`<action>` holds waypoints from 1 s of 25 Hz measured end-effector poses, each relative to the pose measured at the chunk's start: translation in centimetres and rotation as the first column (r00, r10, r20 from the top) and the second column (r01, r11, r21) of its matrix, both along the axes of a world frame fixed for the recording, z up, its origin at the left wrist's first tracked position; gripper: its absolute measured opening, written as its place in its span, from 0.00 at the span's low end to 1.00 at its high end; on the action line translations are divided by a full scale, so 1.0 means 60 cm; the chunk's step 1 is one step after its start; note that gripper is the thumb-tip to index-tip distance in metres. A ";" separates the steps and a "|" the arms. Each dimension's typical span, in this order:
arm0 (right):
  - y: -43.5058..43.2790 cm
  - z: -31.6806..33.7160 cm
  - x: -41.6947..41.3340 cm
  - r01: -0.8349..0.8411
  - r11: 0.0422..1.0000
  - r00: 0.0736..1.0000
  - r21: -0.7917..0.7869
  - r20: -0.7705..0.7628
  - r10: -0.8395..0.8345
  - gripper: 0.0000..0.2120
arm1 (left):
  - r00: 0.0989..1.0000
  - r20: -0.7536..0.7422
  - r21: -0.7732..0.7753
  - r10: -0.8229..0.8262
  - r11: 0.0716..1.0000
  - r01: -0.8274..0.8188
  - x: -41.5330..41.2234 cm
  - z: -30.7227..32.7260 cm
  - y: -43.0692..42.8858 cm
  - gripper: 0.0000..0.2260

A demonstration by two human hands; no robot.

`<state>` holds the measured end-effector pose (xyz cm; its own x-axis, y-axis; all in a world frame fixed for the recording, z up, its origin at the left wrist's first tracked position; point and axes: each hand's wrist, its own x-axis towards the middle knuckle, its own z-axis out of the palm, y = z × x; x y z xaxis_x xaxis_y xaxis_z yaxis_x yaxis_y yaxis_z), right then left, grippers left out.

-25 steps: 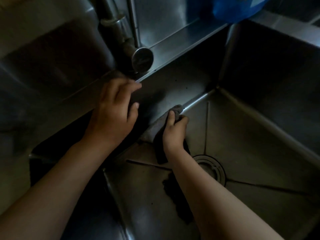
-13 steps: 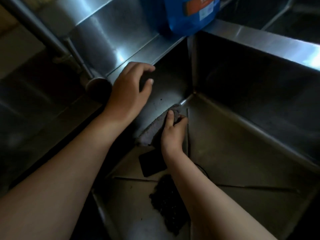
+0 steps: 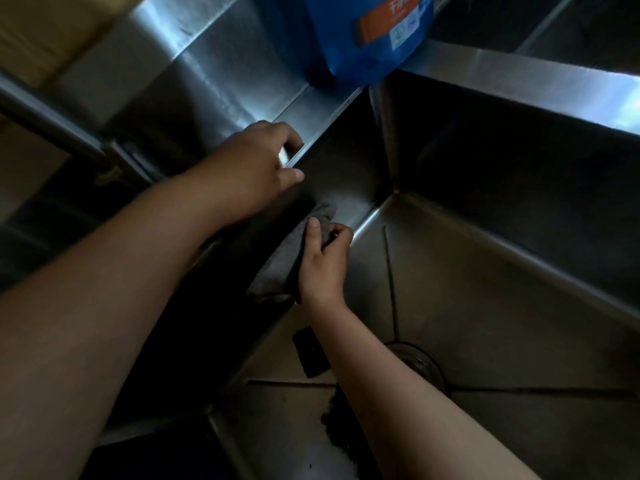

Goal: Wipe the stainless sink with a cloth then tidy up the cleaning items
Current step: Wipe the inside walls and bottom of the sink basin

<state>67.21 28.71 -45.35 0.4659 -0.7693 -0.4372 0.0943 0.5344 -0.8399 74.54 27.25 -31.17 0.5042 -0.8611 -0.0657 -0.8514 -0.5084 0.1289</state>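
Fingers, right hand (image 3: 320, 268): curled and clamped on the grey cloth (image 3: 289, 258), forefinger laid along its top, pressing it against the rear wall of the sink (image 3: 502, 282).
Fingers, left hand (image 3: 254, 171): bent together over the sink's rear rim, thumb on the inner wall, gripping the steel edge only.
Cloth position: low on the rear wall, just left of the far corner; its lower end hangs near the floor seam.
Edges: rear and right walls meet in a sharp vertical corner just beyond the cloth; right rim catches bright light.
Open room: basin floor right of the right forearm is bare out to the right wall; drain (image 3: 420, 367) sits just beside that forearm.
Obstructions: blue bottle (image 3: 372, 36) stands on the ledge above the corner; faucet pipe (image 3: 52, 128) crosses far left, well apart from both hands.
Surface: brushed steel, creased floor lines running toward the drain, a dark patch (image 3: 334, 427) by the near forearm.
Room: dim.
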 end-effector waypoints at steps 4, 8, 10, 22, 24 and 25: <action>0.003 -0.001 0.007 0.018 0.999 1.000 0.041 -0.015 -0.018 0.09 | 0.992 -0.062 0.123 -0.110 0.986 0.117 0.022 0.019 -0.004 0.20; 0.000 0.010 0.017 0.093 0.995 0.996 0.040 -0.010 -0.093 0.08 | 0.992 -0.116 -0.011 -0.043 0.999 0.042 0.021 0.005 -0.006 0.19; 0.002 0.010 0.021 0.100 0.993 0.995 0.058 -0.003 -0.100 0.08 | 0.989 -0.143 -0.018 -0.027 1.000 0.025 0.019 0.005 -0.003 0.21; 0.018 0.021 0.070 0.175 0.957 0.978 -0.233 -0.068 -0.195 0.21 | 0.987 -0.162 0.015 -0.009 1.000 0.011 0.012 0.007 0.004 0.26; 0.013 -0.007 0.069 0.174 0.969 0.975 -0.173 -0.107 -0.194 0.21 | 0.981 -0.194 0.012 -0.001 1.000 0.004 0.013 0.005 0.002 0.27; 0.011 -0.023 0.067 0.154 0.975 0.974 -0.159 -0.141 -0.177 0.21 | 0.981 -0.196 0.017 0.000 1.000 0.003 0.014 0.006 0.002 0.27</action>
<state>71.20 29.34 -46.72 0.2632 -0.8907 -0.3706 0.0353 0.3928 -0.9190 75.38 27.35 -30.83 0.4788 -0.8597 -0.1780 -0.8113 -0.5107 0.2846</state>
